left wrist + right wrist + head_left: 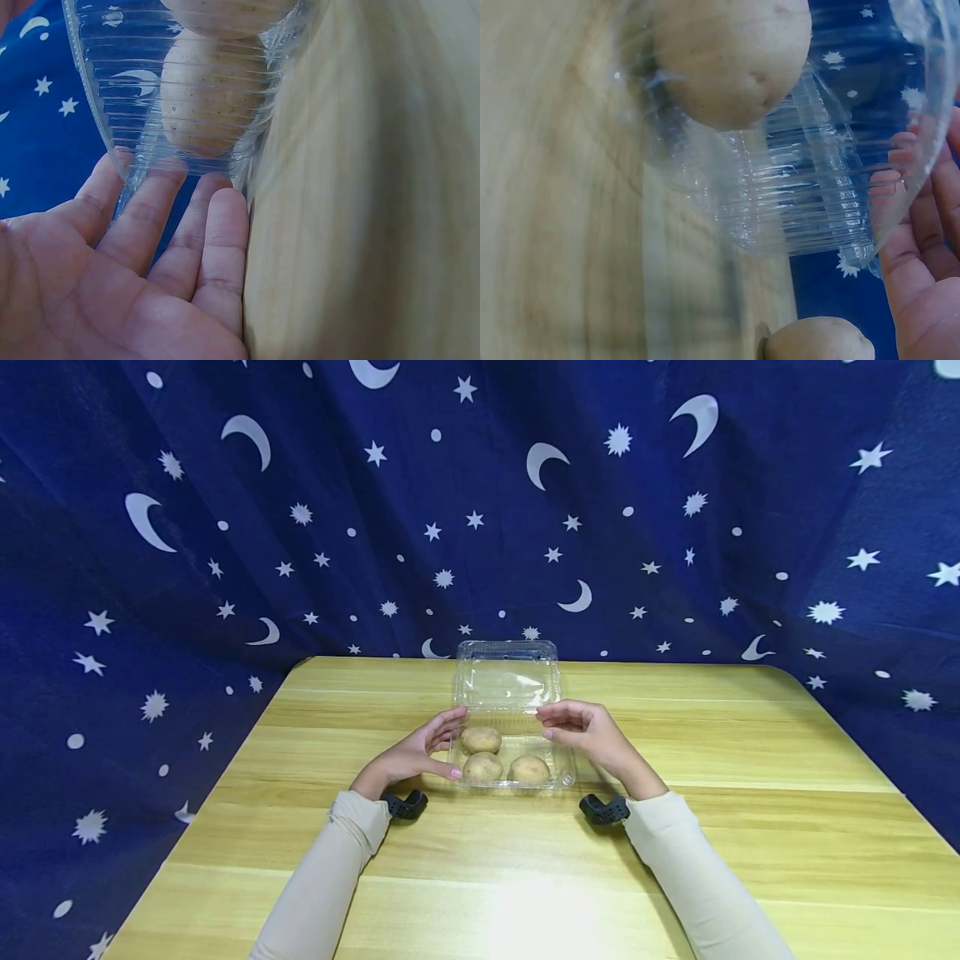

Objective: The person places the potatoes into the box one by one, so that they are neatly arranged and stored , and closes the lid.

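A clear plastic clamshell box [566, 752] sits on the table with its lid [507, 683] raised at the back. Inside lie a potato [481, 740] at the back left, one [483, 767] in front of it and another [529, 769] at the front right. My left hand [408, 756] rests along the left side, fingers extended against the ribbed wall, thumb at the front corner. My right hand [596, 739] touches the right rim, its fingers slightly bent. Another potato [821, 341] shows near the right palm in the right wrist view; the head view hides it.
The box stands on a light wooden table [300, 827]. A blue curtain [337, 485] with moons and stars hangs behind the table's far edge. Black wrist straps [604, 810] are on both wrists, below pale sleeves.
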A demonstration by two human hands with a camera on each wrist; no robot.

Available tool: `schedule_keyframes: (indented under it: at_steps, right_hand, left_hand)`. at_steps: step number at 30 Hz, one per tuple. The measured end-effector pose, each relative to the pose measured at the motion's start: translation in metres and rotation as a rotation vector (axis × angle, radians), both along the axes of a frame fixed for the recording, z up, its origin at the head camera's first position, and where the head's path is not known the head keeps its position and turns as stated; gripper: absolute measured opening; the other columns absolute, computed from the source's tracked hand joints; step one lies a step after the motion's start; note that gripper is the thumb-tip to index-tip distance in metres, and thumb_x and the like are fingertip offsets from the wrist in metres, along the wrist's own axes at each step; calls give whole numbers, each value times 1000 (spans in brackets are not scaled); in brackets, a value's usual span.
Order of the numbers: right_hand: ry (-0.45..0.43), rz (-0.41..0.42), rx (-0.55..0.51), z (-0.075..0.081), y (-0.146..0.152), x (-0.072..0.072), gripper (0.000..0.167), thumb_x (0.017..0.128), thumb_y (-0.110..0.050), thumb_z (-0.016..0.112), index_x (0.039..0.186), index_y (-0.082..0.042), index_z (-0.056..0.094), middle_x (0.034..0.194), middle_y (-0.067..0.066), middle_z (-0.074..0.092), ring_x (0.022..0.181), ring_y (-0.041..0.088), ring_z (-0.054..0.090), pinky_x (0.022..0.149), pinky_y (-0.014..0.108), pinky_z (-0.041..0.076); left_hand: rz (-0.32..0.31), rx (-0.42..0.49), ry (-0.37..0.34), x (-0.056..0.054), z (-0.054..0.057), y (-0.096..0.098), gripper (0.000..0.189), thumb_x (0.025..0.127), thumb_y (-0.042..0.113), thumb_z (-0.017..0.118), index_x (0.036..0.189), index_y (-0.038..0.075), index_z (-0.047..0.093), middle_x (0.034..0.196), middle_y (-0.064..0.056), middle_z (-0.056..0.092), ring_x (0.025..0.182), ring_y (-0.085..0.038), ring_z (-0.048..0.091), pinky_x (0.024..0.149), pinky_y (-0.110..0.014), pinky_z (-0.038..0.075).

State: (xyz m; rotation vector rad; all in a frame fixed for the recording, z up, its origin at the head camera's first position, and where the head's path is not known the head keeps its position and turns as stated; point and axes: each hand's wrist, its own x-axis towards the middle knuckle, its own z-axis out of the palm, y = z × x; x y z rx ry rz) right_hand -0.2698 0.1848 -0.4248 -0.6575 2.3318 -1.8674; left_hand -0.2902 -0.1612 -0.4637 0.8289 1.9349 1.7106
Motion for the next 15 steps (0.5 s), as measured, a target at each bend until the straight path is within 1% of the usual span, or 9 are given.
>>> schedule_keyframes:
  at_steps: [5,7,12,15]
  right_hand:
    - [-1,-15,-10,0,1,-1,39,98,5,70,134,18,62,133,43,62,116,30,72,97,21,57]
    - [3,-28,-11,0,2,-1,38,98,5,71,134,17,63,133,42,62,114,28,72,97,21,58]
    - [11,-50,-16,1,4,-2,37,98,5,71,133,17,63,133,42,63,106,13,72,94,21,58]
    - [20,-55,-15,1,6,-2,37,99,5,70,132,17,63,133,41,64,105,9,71,95,20,57]
  left_hand:
    - [2,3,-4,0,0,0,113,89,14,90,172,0,14,177,-23,19,161,-45,22,131,-57,23]
    - [0,4,-7,0,1,0,113,89,13,90,172,0,14,178,-23,18,162,-44,21,131,-57,22]
    - [-2,5,-6,0,1,0,113,89,14,90,172,0,14,178,-23,19,162,-44,22,130,-57,23]
    - [1,4,-8,0,0,-1,114,88,14,91,172,0,15,178,-22,19,162,-43,22,130,-57,23]
